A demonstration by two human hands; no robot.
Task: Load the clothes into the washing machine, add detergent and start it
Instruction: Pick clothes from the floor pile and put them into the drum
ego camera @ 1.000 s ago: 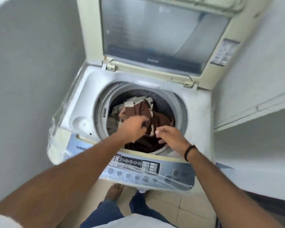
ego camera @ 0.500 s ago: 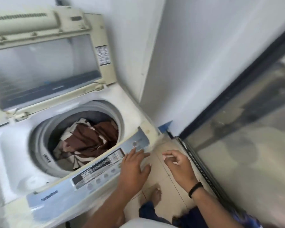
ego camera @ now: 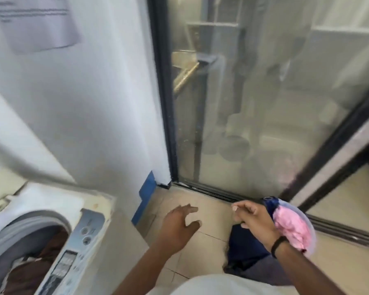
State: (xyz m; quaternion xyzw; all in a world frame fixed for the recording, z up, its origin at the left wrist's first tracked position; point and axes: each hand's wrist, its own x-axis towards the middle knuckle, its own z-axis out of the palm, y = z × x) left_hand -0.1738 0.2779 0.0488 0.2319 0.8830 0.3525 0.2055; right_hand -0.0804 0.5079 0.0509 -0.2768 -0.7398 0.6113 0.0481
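Observation:
The top-loading washing machine (ego camera: 94, 211) fills the lower left, its drum holding brown and white clothes (ego camera: 36, 265). Its control panel (ego camera: 77, 241) runs along the front edge. My left hand (ego camera: 177, 226) hovers over the tiled floor to the right of the machine, fingers spread and empty. My right hand (ego camera: 254, 220) is further right, fingers loosely apart, holding nothing. Just beyond it on the floor sits a translucent basin (ego camera: 307, 228) with a pink cloth (ego camera: 290, 224) and a dark blue cloth (ego camera: 271, 203) in it.
A white wall (ego camera: 94, 103) stands behind the machine, with a blue strip (ego camera: 146, 192) at its base. A dark-framed glass sliding door (ego camera: 264, 103) closes off the right side. My blue trouser leg (ego camera: 243, 248) is below my right hand.
The view has swung right, away from the drum. Both hands left the clothes and the control panel and moved right over the floor; the basin with pink cloth came into view.

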